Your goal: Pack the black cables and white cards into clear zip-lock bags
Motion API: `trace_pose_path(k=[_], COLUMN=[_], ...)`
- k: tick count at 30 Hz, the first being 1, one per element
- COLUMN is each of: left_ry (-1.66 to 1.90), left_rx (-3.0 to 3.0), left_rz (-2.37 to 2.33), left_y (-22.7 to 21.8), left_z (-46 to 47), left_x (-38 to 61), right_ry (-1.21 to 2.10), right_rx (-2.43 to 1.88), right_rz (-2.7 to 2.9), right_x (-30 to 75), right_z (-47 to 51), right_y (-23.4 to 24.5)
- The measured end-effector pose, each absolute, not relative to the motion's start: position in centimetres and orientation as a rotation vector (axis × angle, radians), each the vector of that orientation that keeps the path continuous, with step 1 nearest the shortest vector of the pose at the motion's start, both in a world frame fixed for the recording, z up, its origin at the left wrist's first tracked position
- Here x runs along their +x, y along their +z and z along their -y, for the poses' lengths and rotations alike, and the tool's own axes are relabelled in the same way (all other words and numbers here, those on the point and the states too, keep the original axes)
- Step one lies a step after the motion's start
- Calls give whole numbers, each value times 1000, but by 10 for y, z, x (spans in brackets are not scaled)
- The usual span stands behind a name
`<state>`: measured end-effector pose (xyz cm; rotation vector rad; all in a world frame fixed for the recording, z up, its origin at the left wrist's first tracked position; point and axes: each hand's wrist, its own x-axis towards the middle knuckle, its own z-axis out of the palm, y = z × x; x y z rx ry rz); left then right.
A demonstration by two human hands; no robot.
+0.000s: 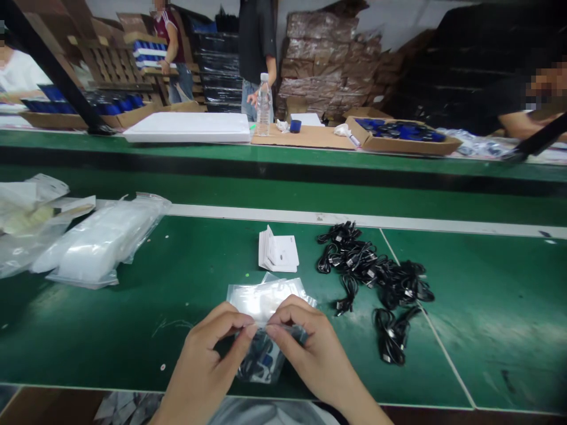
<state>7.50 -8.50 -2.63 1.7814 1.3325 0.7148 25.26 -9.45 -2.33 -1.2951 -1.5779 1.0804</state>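
Observation:
Between thumb and forefinger, my left hand (217, 342) and my right hand (305, 342) both pinch the upper edge of a clear plastic bag (261, 360). Dark coiled cable and something pale show through its film. Their fingertips nearly meet at the middle of that edge. Just beyond the fingers lie flat clear zip bags (270, 295), partly covered by my hands. Behind these stands a small stack of folded white leaflets (279, 252). To the right, black USB cables (367, 262) lie in a loose heap, with one bundle (392, 335) nearer me.
Packs of clear bags (104, 239) lie on the green worktable at left. Across the raised far ledge stand a water bottle (263, 109), white sheets (190, 127) and a carton of blue and black items (401, 133). Several people are beyond; one carries a stacked load.

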Motion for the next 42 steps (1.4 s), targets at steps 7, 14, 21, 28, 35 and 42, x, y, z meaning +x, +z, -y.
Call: trace_pose_path(k=[7,14,21,28,35,42], left_ry=[756,703,620,573,514,522], left_rx=[1884,1774,1568,1633,1592,1599], left_rz=[-1288,-1330,-1308,-1330,-1270,-1294], left_y=[-24,-25,-23,-22,-24,-20], left_z=[85,83,79,81,78,81], left_x=[80,77,77,79,80,80], right_ry=[1099,1232,1261,1188,1200,1165], right_rx=[-1277,-1383,-1400,-1440,-1415,-1414], right_rz=[1584,1467,1420,1495,1540,1601], right_x=[250,259,260,258,259,258], right_z=[98,94,94,96,97,98], right_y=[-27,-26,-26,-22,-24,-25])
